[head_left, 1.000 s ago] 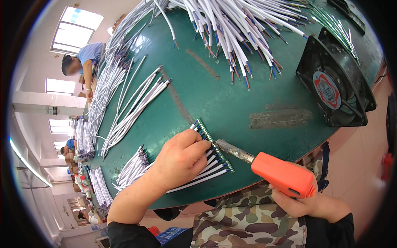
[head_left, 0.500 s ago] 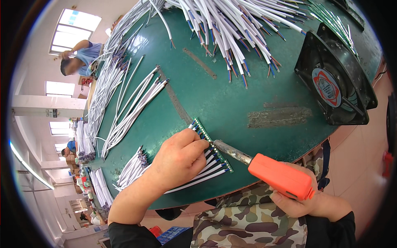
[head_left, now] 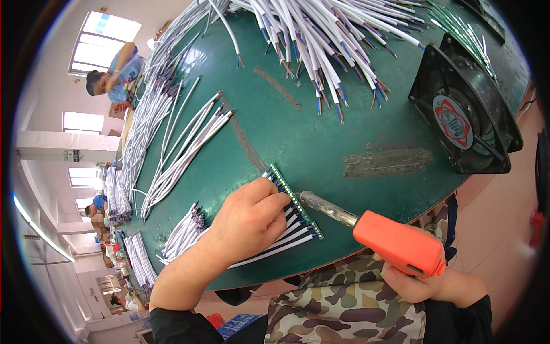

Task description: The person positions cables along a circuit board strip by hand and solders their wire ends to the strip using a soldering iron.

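Pressed together at the edge of a narrow green circuit board (head_left: pixel 311 222), the fingers of my left hand (head_left: pixel 249 215) pinch a white cable, mostly hidden under the hand. Several white cables (head_left: pixel 286 243) with blue and brown wire ends lie against the board along the same edge. My right hand (head_left: pixel 413 285) is wrapped round the orange handle of a soldering gun (head_left: pixel 395 243). Its metal barrel points left, and the tip is just right of the board, close to my left fingertips.
A black fan (head_left: pixel 458 114) stands at the right of the green table (head_left: pixel 321 137). White cable bundles (head_left: pixel 326 40) lie at the back, with more cables (head_left: pixel 189 155) at left. Green strips (head_left: pixel 464 34) rest at the far right. A co-worker (head_left: pixel 117 74) sits beyond the left side.
The soldering gun has moved a little to the right, and its tip has drawn back from the board. My left hand has stayed in place. The co-worker's head and arm have moved.
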`<state>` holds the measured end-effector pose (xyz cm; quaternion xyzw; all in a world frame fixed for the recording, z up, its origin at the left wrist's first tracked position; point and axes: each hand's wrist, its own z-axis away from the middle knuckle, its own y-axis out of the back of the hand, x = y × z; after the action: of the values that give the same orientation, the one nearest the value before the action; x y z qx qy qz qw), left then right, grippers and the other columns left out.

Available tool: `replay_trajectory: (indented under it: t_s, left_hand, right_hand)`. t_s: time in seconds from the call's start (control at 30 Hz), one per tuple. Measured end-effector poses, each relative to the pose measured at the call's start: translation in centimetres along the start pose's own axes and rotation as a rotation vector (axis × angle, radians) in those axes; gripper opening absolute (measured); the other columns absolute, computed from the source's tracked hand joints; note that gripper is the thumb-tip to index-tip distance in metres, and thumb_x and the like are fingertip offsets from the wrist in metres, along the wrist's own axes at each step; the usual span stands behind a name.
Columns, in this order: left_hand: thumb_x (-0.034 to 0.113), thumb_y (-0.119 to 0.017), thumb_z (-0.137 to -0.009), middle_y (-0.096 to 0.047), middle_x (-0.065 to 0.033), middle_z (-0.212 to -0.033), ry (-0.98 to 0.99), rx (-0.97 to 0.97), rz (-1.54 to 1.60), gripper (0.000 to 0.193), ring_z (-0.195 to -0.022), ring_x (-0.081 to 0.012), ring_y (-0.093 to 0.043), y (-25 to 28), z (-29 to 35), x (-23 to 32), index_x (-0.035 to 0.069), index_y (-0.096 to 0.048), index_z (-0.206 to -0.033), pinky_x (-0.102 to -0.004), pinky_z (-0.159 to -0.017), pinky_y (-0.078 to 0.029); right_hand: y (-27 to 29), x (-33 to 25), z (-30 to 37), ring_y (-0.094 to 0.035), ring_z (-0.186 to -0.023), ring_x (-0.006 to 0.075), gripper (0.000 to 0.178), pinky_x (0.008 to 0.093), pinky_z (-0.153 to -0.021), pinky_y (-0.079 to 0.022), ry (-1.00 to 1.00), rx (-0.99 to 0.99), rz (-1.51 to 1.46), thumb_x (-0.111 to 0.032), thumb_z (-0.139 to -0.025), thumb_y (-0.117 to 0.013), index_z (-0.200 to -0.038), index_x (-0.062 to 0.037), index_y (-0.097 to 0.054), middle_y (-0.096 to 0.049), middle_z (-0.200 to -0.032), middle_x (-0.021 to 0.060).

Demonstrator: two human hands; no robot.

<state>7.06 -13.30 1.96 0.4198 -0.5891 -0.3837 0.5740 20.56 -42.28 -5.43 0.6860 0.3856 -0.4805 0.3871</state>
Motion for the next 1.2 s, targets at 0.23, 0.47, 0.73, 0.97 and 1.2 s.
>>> replay_trajectory:
  t_s: [0.23, 0.47, 0.73, 0.97, 1.2]
  left_hand:
    - [-0.005, -0.067, -0.074, -0.063, -0.0109, -0.085, 0.008, -0.013, 0.006, 0.023, -0.071, -0.028, -0.063, 0.4, -0.2, 0.2, 0.002, -0.071, -0.095, -0.0369, -0.062, -0.052]
    - [0.002, -0.07, -0.087, -0.065, -0.0137, -0.087, 0.222, -0.099, 0.113, 0.014, -0.077, -0.033, -0.065, 1.6, 1.2, -0.1, 0.003, -0.071, -0.101, -0.0388, -0.069, -0.053]
    - [0.008, -0.071, -0.087, -0.066, -0.0166, -0.089, 0.224, -0.254, -0.186, 0.026, -0.081, -0.0368, -0.066, 1.4, 0.5, 1.8, 0.001, -0.064, -0.111, -0.0453, -0.069, -0.053]
    - [0.001, -0.069, -0.08, -0.065, -0.0144, -0.082, 0.227, -0.005, -0.147, 0.019, -0.069, -0.0326, -0.066, -0.2, 0.8, 0.8, 0.003, -0.065, -0.099, -0.0415, -0.062, -0.054]
    - [-0.004, -0.068, -0.075, -0.063, -0.0104, -0.078, 0.219, 0.132, -0.009, 0.024, -0.064, -0.0246, -0.065, -0.8, 1.5, 0.1, 0.003, -0.07, -0.097, -0.034, -0.06, -0.053]
  right_hand:
    - [-0.2, 0.4, 0.4, -0.073, -0.095, 0.0334, 0.045, 0.0373, -0.082, -0.06, 0.023, 0.05, 0.044, -0.012, -0.08, -0.077, -0.121, 0.0044, -0.064, -0.069, -0.118, 0.0216]
    - [0.5, -0.8, 0.8, -0.071, -0.086, 0.0299, 0.043, 0.0342, -0.078, -0.057, -0.144, 0.057, -0.132, -0.008, -0.079, -0.074, -0.119, 0.0054, -0.065, -0.07, -0.11, 0.0187]
    - [0.6, -1.4, 0.3, -0.069, -0.082, 0.0292, 0.04, 0.0357, -0.077, -0.057, -0.192, 0.053, -0.156, -0.007, -0.079, -0.073, -0.116, 0.0048, -0.066, -0.069, -0.105, 0.0166]
    - [0.5, -0.8, 0.6, -0.067, -0.078, 0.0282, 0.039, 0.0355, -0.073, -0.056, -0.14, 0.084, -0.118, -0.007, -0.078, -0.073, -0.115, 0.0045, -0.066, -0.069, -0.1, 0.0149]
    - [0.7, -0.6, 0.4, -0.066, -0.074, 0.0258, 0.04, 0.0342, -0.072, -0.055, -0.14, 0.039, -0.122, -0.006, -0.078, -0.073, -0.116, 0.0054, -0.065, -0.068, -0.094, 0.0135]
